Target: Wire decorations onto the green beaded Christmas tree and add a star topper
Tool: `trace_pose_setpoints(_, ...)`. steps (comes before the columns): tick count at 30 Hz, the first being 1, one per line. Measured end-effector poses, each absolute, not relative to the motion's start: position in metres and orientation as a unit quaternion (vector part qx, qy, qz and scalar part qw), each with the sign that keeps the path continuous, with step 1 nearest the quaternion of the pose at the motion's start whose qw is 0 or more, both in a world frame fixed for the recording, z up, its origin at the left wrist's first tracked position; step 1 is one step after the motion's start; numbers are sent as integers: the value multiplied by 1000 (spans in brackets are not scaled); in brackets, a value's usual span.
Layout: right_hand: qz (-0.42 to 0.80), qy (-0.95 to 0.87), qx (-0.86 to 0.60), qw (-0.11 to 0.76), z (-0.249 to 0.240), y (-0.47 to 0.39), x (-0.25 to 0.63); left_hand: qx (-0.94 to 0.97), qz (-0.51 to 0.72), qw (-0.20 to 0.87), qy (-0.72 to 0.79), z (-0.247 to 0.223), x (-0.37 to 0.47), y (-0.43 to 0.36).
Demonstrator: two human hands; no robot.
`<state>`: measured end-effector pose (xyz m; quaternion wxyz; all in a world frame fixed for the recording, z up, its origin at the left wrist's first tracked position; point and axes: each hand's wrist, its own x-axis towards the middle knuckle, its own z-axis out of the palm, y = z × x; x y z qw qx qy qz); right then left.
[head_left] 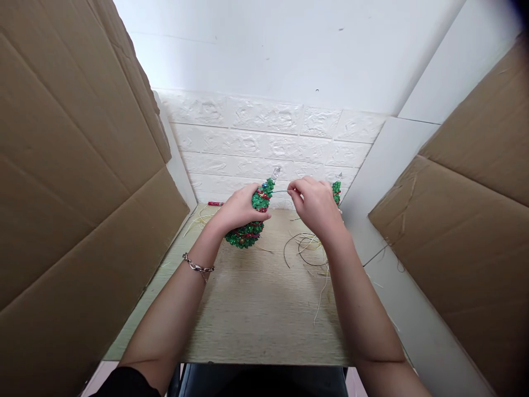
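Observation:
A green beaded tree with red bands and a clear topper leans to the right in my left hand, whose fingers wrap round its side. From the upper part of the tree a thin green thread runs right to my right hand, which pinches its end between thumb and fingertips. The thread is drawn out straight between tree and fingers. Just behind my right hand stands a second green tree, partly hidden by the hand.
Dark and pale loose cords lie on the wooden table beneath my right hand. A red stick-like item and yellowish strands are at the back left. Cardboard panels flank both sides, with a white brick-pattern wall behind.

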<state>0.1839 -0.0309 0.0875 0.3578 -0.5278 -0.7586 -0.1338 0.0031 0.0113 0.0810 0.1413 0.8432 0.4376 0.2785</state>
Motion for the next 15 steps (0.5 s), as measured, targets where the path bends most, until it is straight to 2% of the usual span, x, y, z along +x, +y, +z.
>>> trace_pose_setpoints(8,-116,-779,-509,348,79,-27,166,848,284,151,421,78,8,10)
trace_pose_setpoints(15,-14,-777,-510,369,90,-37,187,823,305,169,448,84,-2,12)
